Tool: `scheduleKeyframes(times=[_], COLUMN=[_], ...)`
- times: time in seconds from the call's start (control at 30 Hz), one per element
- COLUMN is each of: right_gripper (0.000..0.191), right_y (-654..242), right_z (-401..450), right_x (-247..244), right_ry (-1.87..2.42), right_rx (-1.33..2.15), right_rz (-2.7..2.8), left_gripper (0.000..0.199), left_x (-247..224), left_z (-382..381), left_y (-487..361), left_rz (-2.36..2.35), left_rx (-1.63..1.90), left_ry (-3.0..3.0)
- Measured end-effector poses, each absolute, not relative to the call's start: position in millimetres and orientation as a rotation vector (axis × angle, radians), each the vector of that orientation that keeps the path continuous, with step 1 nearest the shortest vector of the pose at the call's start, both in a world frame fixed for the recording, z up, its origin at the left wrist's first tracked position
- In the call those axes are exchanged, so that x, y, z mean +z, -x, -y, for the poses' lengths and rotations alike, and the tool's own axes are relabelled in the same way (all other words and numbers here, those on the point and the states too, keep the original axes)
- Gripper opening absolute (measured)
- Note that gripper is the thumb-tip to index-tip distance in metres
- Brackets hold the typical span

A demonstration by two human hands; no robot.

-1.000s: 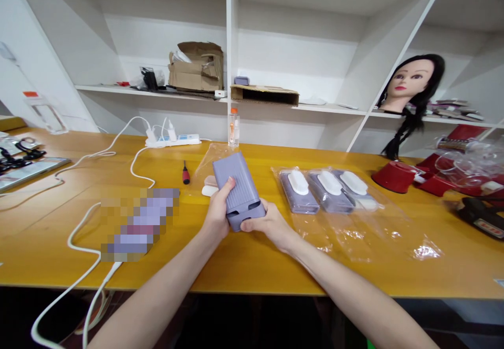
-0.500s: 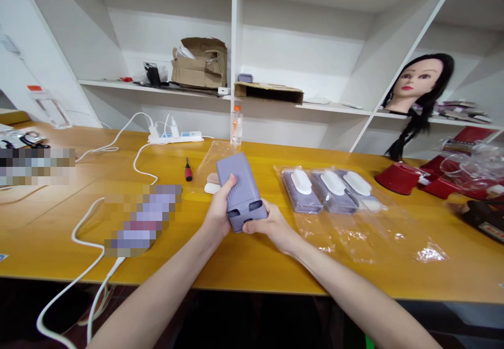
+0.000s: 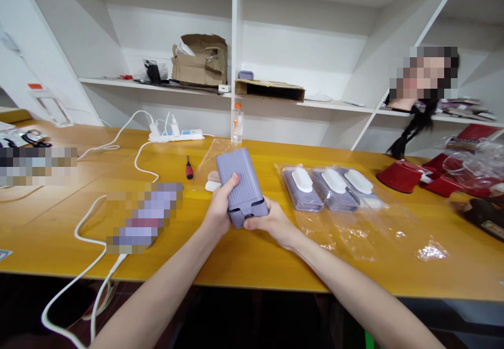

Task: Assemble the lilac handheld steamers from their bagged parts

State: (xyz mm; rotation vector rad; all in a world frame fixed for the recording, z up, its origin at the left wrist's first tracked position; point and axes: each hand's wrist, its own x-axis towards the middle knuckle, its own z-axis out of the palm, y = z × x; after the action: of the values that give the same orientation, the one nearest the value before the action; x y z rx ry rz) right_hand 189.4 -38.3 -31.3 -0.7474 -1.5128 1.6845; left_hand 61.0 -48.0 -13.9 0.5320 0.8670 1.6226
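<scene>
A purple ribbed box-shaped case (image 3: 240,178) is held up over the table, tilted, its dark-slotted end toward me. My left hand (image 3: 220,207) grips its left side, thumb lying on the ribbed face. At the lower right corner my right hand (image 3: 271,223) holds it, thumb against the slotted end; the other fingers are hidden behind. Behind the case lie a clear plastic bag (image 3: 210,157) and a small white oval piece (image 3: 212,186). To the right, three similar purple cases (image 3: 303,200) in clear bags carry white oval brushes (image 3: 302,180).
A red-handled screwdriver (image 3: 189,170), a power strip (image 3: 175,136) with white cables and a clear bottle (image 3: 237,123) stand or lie on the yellow table (image 3: 244,270). Red objects (image 3: 401,176) sit at right. Shelves above hold cardboard boxes (image 3: 200,60) and a mannequin head.
The slotted end piece of the case now sits closer to the ribbed body, with narrower dark gaps. Both hands keep their grip; the view has shifted slightly.
</scene>
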Motion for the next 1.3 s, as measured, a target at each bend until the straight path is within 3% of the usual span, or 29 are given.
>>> scheduleKeyframes(times=[0.27, 0.37, 0.47, 0.6, 0.8, 1.0, 1.2, 1.3], right_gripper=[0.069, 0.062, 0.049, 0.078, 0.072, 0.071, 0.057, 0.060], right_y=[-206.4, -207.7, -203.0, -195.2, -188.0, -187.2, -186.6, -186.6], right_z=[33.3, 34.0, 33.5, 32.6, 35.9, 39.6, 36.9, 39.3], right_x=[-15.6, -14.0, -19.3, -27.2, -29.5, -30.2, -24.4, -21.4], right_ry=[0.529, 0.545, 0.809, 1.085, 1.033, 1.151, 1.183, 1.188], right_rx=[1.989, 2.061, 1.671, 1.008, 1.238, 0.986, 1.209, 1.079], right_rz=[1.560, 1.562, 1.694, 1.940, 1.977, 1.969, 2.020, 2.041], left_gripper=[0.058, 0.055, 0.054, 0.049, 0.038, 0.033, 0.041, 0.045], left_x=[-20.6, -18.1, -16.6, -20.3, -25.9, -21.8, -22.5, -22.4], left_z=[55.8, 55.7, 51.6, 46.4, 48.2, 46.5, 47.2, 47.5], left_y=[-59.9, -60.8, -63.6, -69.1, -75.0, -74.3, -72.6, -73.0], left_rz=[-0.780, -0.827, -0.817, -0.886, -0.829, -0.721, -0.778, -0.743], left_rx=[1.601, 1.682, 1.865, 1.797, 1.810, 1.813, 1.913, 1.931], left_ry=[-0.700, -0.809, -0.929, -0.839, -0.842, -0.775, -0.816, -0.771])
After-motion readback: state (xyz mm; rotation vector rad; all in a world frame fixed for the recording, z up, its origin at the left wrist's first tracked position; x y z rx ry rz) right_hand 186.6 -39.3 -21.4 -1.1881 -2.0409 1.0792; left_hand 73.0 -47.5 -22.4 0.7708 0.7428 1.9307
